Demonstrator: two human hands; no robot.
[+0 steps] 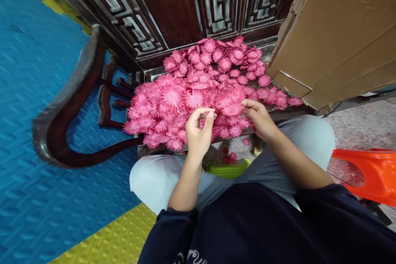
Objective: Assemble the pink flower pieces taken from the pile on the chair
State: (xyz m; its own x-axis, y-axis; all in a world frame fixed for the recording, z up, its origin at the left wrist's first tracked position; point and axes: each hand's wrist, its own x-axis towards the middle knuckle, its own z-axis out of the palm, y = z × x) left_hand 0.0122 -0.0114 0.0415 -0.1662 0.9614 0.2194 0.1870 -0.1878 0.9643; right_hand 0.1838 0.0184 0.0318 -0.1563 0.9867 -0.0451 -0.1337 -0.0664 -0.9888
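A broad heap of pink artificial flower heads (173,97) with thin pointed petals covers the dark wooden seat. Over its front edge, my left hand (199,132) has thumb and index finger pinched together; whatever may be between the fingertips is too small to make out. Slightly to the right, my right hand (260,120) is closed with its fingertips on the edge of a pink flower head (232,108), which looks held a little above the heap. Part of this flower blends into the pink ones behind it.
A curved wooden armrest (46,132) borders the heap on the left, a carved wooden backrest (182,4) behind. A large cardboard box (343,37) stands at right. Below are a green container (227,170) and fallen flower pieces (232,157). An orange plastic stool (375,177) is at far right.
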